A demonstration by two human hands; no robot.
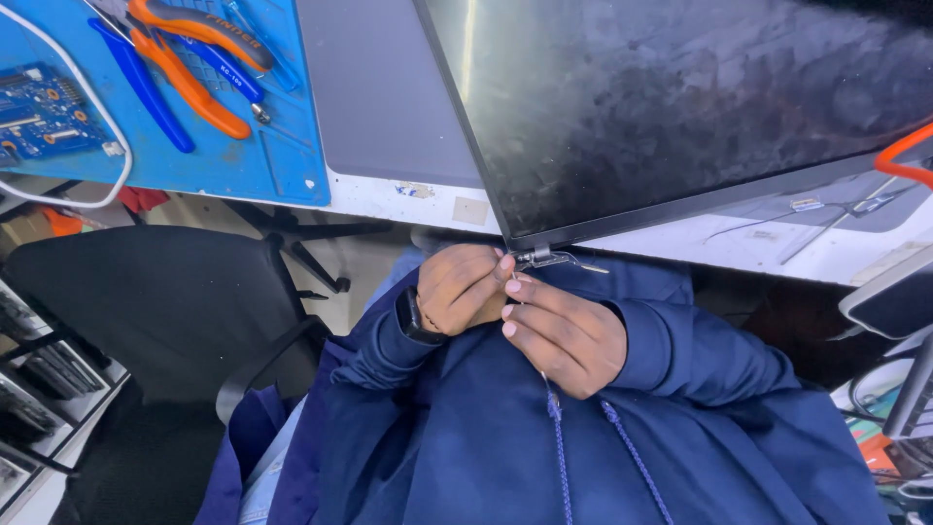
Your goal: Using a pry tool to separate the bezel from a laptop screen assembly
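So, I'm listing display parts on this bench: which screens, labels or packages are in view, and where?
Laptop screen panel: upper right, overhanging the table edge, dark and dusty, black-framed, tilted; both hands work at its metal hinge.
Sticker: small beige square on the white table edge.
Circuit board: far left, blue, on the blue mat.

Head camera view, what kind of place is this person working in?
Probably an electronics repair bench: a detached laptop screen panel lies on the white table, beside a blue work mat carrying a circuit board and orange-handled pliers.
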